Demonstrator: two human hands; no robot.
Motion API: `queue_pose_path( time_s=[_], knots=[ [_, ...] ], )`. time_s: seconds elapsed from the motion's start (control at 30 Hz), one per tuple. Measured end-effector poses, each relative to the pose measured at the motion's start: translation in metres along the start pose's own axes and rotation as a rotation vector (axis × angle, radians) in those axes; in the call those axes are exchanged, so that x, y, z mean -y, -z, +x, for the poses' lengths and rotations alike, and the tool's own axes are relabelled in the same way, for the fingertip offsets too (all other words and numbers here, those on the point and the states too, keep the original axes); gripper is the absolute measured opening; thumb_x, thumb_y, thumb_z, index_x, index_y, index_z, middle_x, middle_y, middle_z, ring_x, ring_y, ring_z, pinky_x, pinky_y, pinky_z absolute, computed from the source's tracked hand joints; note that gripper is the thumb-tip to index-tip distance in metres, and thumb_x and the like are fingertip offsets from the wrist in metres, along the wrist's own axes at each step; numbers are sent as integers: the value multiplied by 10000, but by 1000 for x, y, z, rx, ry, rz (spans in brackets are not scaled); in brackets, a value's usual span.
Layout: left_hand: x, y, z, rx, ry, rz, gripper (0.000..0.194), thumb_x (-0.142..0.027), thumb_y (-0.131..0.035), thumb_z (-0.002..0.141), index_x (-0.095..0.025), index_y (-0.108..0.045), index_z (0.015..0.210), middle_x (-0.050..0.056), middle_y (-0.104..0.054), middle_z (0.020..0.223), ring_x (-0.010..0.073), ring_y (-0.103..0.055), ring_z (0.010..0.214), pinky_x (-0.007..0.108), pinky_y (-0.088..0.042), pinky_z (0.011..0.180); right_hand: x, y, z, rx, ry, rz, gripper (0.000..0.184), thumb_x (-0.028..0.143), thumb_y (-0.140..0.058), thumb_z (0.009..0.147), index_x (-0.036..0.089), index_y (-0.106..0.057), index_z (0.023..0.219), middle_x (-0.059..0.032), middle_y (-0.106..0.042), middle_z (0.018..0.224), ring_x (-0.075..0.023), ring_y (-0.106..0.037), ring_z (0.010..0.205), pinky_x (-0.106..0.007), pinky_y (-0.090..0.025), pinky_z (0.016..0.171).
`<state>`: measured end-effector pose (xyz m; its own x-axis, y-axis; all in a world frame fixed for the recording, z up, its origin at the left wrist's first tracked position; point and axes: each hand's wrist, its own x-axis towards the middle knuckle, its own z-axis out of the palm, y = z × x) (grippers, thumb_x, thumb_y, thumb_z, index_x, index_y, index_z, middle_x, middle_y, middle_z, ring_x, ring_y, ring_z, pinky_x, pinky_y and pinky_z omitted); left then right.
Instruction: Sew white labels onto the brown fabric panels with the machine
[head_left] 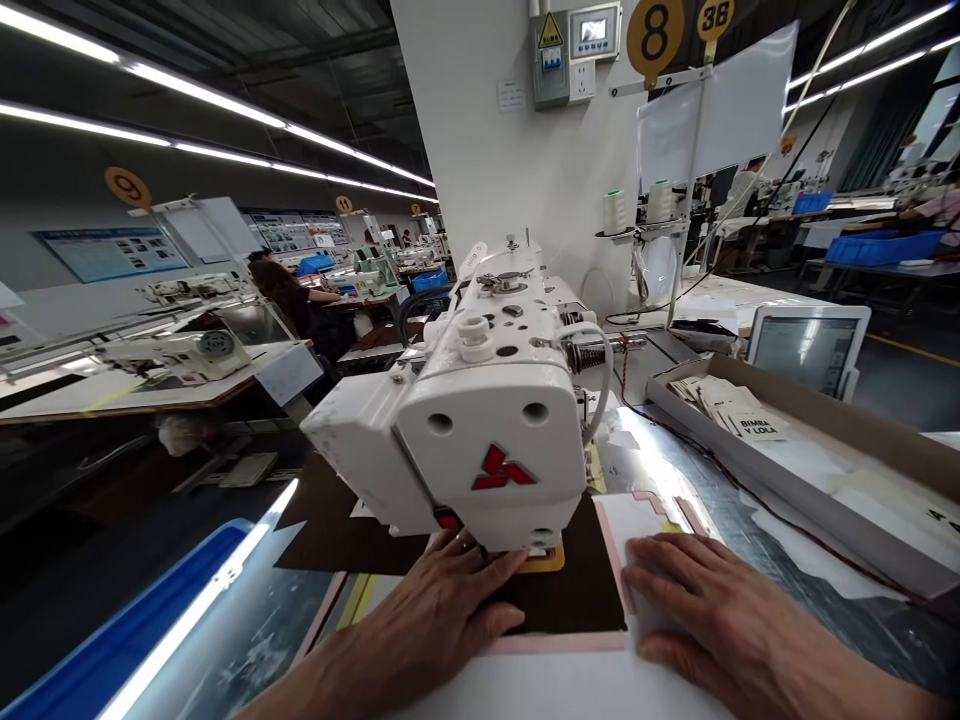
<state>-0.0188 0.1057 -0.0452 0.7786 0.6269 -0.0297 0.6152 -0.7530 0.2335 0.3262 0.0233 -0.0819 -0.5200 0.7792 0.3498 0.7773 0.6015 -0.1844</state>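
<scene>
A white sewing machine (pixel 495 430) with a red logo stands right in front of me. Under its head lies a dark brown piece of material (pixel 581 595), beside a white template sheet (pixel 562 675) edged with pink strips. My left hand (pixel 457 595) rests flat on the work with fingers apart, its fingertips reaching beneath the machine head. My right hand (pixel 705 600) lies spread on the white sheet, to the right of the brown piece. A yellow-orange plate (pixel 551 562) shows under the head; the needle is hidden behind the housing.
At right a long cardboard box (pixel 795 480) holds white printed labels (pixel 750 415). Behind it stands a tablet (pixel 810 350). A blue bin (pixel 150 640) is at lower left. Thread cones (pixel 614 212) sit on a stand at the back. Another person (pixel 289 295) works at left.
</scene>
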Motion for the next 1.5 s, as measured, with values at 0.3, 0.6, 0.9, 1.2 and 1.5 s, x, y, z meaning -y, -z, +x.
queue_pose_path(
  time_s=[0.3,0.6,0.9,1.2,1.5],
  knots=[
    [17,7,-30,-67,-7,176,517,-419,-595,1089,-328,-496,1589,53,-514,1583,358,-531,1435,539,-475,1195,2,5,1,47,24,-29,300,345,-672,1019,227,-674,1296,-99,-718,1289,-336,-701,1120,-523,-618,938],
    [11,10,-56,-193,-181,270,398,-324,-628,1054,-292,-647,1450,14,-515,1588,288,-555,1423,360,-538,1146,4,21,1,-86,42,48,241,262,-535,1090,216,-684,1274,-74,-760,1194,-250,-717,1030,-392,-604,911],
    [-3,6,-48,-228,-320,389,407,-414,-592,1073,-274,-629,1454,-33,-453,1625,241,-564,1413,350,-500,1170,5,24,3,-45,39,75,247,256,-536,1090,205,-710,1258,-72,-769,1169,-245,-727,1009,-378,-611,897],
    [0,-3,-31,-158,-269,375,501,-541,-607,1067,-317,-579,1515,-10,-518,1585,316,-615,1350,422,-574,1084,2,18,-1,22,50,6,265,318,-571,1093,228,-695,1309,-48,-756,1259,-227,-724,1089,-343,-598,950],
    [-4,-15,-13,-342,-265,-99,216,-143,-479,1099,-220,-648,988,23,-709,1129,203,-642,1098,380,-391,1154,15,-1,1,-61,103,-47,288,266,-411,1144,248,-696,1106,-43,-722,1034,-201,-691,877,-334,-553,783]
  ],
)
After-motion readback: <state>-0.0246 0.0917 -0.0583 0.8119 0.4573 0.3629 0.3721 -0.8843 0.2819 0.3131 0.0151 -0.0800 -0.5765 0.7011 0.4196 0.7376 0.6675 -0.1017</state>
